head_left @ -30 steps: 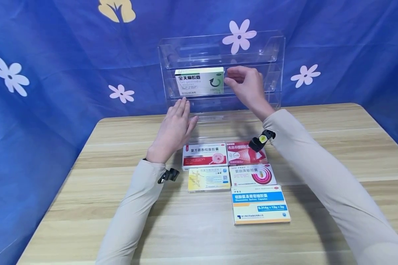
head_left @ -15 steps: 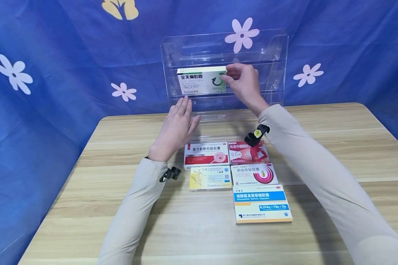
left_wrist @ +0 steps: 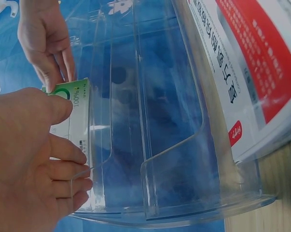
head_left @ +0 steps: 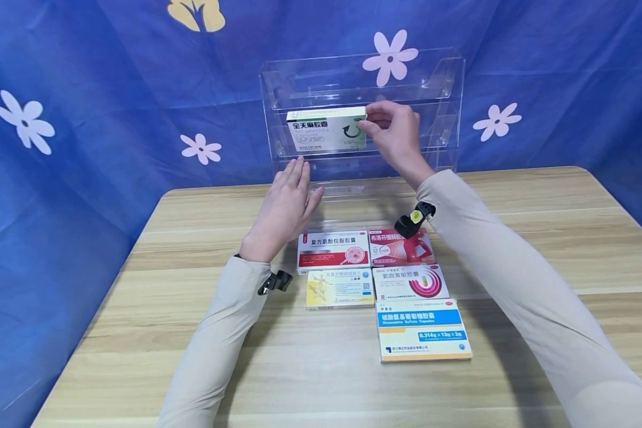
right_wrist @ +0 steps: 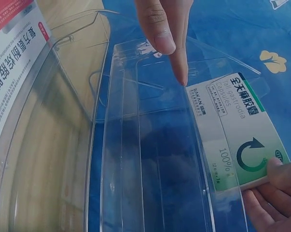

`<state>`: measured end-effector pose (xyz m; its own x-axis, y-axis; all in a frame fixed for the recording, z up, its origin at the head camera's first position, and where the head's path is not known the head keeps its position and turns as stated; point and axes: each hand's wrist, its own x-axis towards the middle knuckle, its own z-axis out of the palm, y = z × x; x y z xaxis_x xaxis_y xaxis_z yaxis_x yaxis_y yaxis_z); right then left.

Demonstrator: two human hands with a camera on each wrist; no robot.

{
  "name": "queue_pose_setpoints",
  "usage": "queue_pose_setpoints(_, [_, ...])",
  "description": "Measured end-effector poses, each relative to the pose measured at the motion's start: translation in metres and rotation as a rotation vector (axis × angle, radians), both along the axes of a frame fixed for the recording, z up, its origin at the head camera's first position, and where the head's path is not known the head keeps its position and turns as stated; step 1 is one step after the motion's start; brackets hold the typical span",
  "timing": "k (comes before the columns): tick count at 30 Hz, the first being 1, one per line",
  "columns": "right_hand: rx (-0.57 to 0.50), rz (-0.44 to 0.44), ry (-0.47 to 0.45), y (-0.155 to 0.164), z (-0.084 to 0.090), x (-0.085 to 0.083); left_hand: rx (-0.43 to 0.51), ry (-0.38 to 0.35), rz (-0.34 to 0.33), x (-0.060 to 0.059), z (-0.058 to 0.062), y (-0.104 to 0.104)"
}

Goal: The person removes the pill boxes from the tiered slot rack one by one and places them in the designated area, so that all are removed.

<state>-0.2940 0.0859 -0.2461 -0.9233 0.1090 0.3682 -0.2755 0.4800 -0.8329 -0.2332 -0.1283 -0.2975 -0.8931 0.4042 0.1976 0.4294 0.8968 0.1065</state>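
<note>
A white and green medicine box (head_left: pixel 326 132) stands upright in the middle tier of a clear acrylic display rack (head_left: pixel 361 76). My right hand (head_left: pixel 397 134) pinches its right end between thumb and fingers, plain in the right wrist view, where the box (right_wrist: pixel 232 130) sits behind the tier's clear front lip. My left hand (head_left: pixel 286 205) has its fingers extended, with the fingertips right at the front lip below the box's left part. In the left wrist view the left hand (left_wrist: pixel 34 159) overlaps part of the box (left_wrist: pixel 80 121).
In front of the rack several medicine boxes lie flat on the wooden table (head_left: pixel 192 238): a red and white one (head_left: pixel 334 249), a red one (head_left: pixel 401 246), a yellow and white one (head_left: pixel 340 289), a white and magenta one (head_left: pixel 409 282), and a blue and white one (head_left: pixel 424 330). Behind hangs a blue flowered curtain (head_left: pixel 112 107).
My right hand has closed in leftward and taken hold of the box's right end, from beside it a second ago. The left hand stays at the rack's lip. The view shifted slightly.
</note>
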Motion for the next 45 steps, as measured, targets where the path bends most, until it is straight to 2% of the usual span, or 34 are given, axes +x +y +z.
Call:
queue_pose_setpoints(10, [-0.112, -0.007, 0.102, 0.002, 0.005, 0.002, -0.01, 0.021, -0.012, 0.001, 0.0, 0.0])
queue_pose_setpoints(18, [-0.114, -0.015, 0.114, 0.003, 0.01, 0.008, -0.004, 0.022, -0.012, 0.001, 0.0, -0.001])
queue_pose_setpoints(27, [-0.152, 0.035, 0.164, 0.007, 0.01, 0.019, 0.0, 0.013, -0.001, 0.002, -0.001, -0.003])
queue_pose_setpoints(39, [-0.124, 0.032, 0.101, 0.027, 0.007, 0.04, -0.015, 0.016, -0.003, 0.001, 0.0, -0.001])
queue_pose_setpoints(45, [-0.124, 0.068, 0.066, 0.036, 0.003, 0.052, -0.021, 0.013, -0.003, 0.0, -0.001, 0.001])
